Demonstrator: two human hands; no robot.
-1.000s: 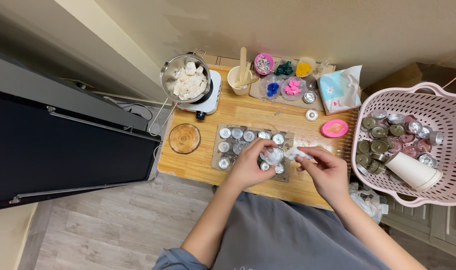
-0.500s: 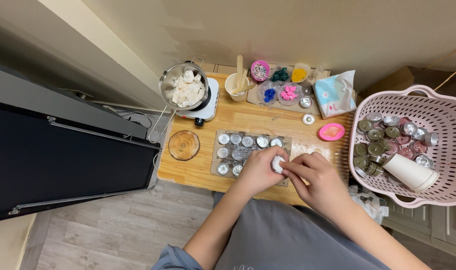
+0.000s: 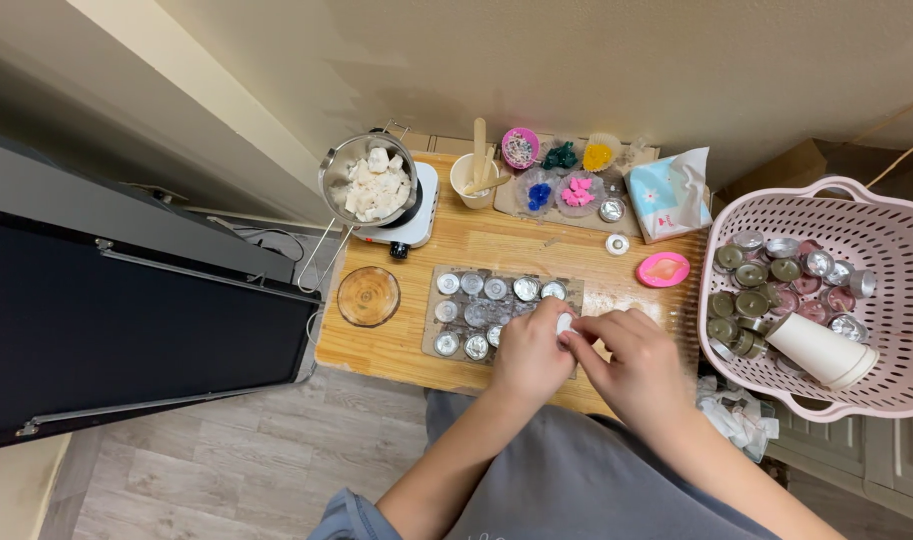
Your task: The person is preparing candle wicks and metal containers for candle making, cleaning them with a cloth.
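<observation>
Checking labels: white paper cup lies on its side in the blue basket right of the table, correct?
Not quite. In the head view the basket is pink, not blue. The white paper cup does lie on its side in it, right of the table.

Soft, warm indoor light falls from above, evenly bright on the table [image 3: 497, 250] and wall. The foil cups show small glints. Shadows are faint and short beside the hands. The wide lens bends lines near the edges; the dark panel at left stays underlit.
</observation>
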